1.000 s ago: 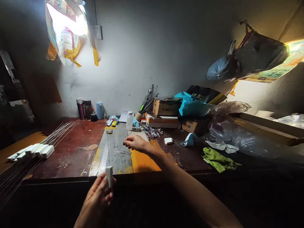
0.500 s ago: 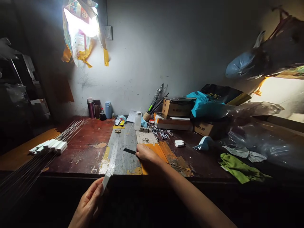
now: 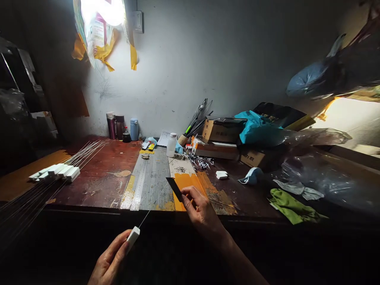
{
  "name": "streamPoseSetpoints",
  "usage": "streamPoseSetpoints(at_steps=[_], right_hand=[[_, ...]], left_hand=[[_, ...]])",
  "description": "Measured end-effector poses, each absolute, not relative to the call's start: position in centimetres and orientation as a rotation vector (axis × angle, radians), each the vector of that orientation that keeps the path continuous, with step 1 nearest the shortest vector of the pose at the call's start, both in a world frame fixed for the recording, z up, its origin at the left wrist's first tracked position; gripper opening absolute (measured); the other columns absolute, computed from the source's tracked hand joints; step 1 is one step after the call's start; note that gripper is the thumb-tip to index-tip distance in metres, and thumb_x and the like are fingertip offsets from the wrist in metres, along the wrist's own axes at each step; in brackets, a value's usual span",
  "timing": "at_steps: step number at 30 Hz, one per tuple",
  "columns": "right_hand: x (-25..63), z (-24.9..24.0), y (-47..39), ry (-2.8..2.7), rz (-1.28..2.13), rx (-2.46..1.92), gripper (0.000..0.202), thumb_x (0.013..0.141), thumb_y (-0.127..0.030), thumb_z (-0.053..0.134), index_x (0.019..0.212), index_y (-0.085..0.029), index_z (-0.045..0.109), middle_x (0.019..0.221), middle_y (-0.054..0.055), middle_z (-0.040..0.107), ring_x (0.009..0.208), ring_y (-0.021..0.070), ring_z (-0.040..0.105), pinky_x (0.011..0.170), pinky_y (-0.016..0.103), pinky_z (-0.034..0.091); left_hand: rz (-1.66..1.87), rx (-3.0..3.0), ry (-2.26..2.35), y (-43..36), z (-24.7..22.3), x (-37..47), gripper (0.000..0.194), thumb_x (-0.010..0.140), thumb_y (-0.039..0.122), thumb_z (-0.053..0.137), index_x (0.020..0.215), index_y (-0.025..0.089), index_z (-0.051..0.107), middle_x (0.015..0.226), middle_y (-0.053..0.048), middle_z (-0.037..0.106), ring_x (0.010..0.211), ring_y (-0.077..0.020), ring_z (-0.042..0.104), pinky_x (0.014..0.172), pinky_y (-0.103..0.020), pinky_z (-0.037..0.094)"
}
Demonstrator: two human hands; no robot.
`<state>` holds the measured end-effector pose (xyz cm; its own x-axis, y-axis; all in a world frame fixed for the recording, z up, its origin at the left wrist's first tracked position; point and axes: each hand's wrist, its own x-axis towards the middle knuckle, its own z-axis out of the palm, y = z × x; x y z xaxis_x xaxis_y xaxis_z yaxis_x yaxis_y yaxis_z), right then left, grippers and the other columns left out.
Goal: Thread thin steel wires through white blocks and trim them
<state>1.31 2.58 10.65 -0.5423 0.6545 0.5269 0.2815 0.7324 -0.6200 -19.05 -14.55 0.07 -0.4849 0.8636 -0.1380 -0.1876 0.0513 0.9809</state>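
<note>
The white block (image 3: 133,236), a thin wire (image 3: 144,219) jutting from its end, is pinched in the left hand (image 3: 110,256), while the right hand (image 3: 202,213), partly curled, grips a dark strip (image 3: 173,188).

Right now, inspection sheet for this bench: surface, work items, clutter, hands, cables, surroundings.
Surface: bench worn and stained, ruler lying on it.
Work items: white block with thin rod projecting; dark strip; more blocks at left.
Clutter: plastic bottle, face mask, green cloth, boxes.
Hands: left hand grips the white block; right hand grips the dark strip.
Cables: dark line above wall switch; cannot tell whether it's a cable.
Surroundings: bright light upper left, hanging bag upper right, grey wall behind.
</note>
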Motion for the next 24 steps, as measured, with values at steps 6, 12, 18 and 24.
streamPoseSetpoints(at_steps=[6,12,18,24], right_hand=[[1.4,10.1,1.4,-2.213,0.614,-0.657,0.012,0.092,-0.020,0.049,0.097,-0.019,0.060,0.086,0.004,0.062,0.076,0.0157,0.059,0.068,0.025,0.046],[1.4,9.2,0.3,-2.224,0.792,-0.608,0.013,0.091,-0.019,0.051,0.094,-0.019,0.063,0.086,0.003,0.064,0.081,0.0160,0.062,0.076,0.027,0.048],[1.1,8.9,0.5,-1.968,1.179,-0.784,0.026,0.089,-0.032,0.054,0.110,-0.021,0.065,0.101,0.004,0.069,0.095,0.0201,0.063,0.084,0.032,0.048],[0.5,8.1,1.2,-1.803,1.444,-0.775,0.026,0.083,-0.039,0.060,0.100,-0.020,0.068,0.081,0.000,0.066,0.073,0.0150,0.060,0.067,0.026,0.048]], left_hand=[[1.503,0.796,1.446,-14.4,0.4,-18.5,0.044,0.076,0.052,0.065,0.111,0.026,0.069,0.120,-0.006,0.069,0.122,-0.0328,0.052,0.103,-0.041,0.042],[1.491,0.775,1.403,-14.1,1.1,-17.9,0.044,0.075,0.053,0.066,0.108,0.025,0.071,0.115,-0.005,0.071,0.117,-0.0318,0.057,0.100,-0.038,0.045],[1.523,0.701,1.315,-13.7,0.6,-16.8,0.041,0.072,0.051,0.069,0.105,0.026,0.072,0.108,-0.005,0.074,0.116,-0.0308,0.057,0.095,-0.035,0.048],[1.511,0.675,1.439,-14.2,0.1,-17.2,0.046,0.068,0.051,0.072,0.107,0.025,0.071,0.093,-0.004,0.074,0.084,-0.0243,0.067,0.073,-0.030,0.054]])
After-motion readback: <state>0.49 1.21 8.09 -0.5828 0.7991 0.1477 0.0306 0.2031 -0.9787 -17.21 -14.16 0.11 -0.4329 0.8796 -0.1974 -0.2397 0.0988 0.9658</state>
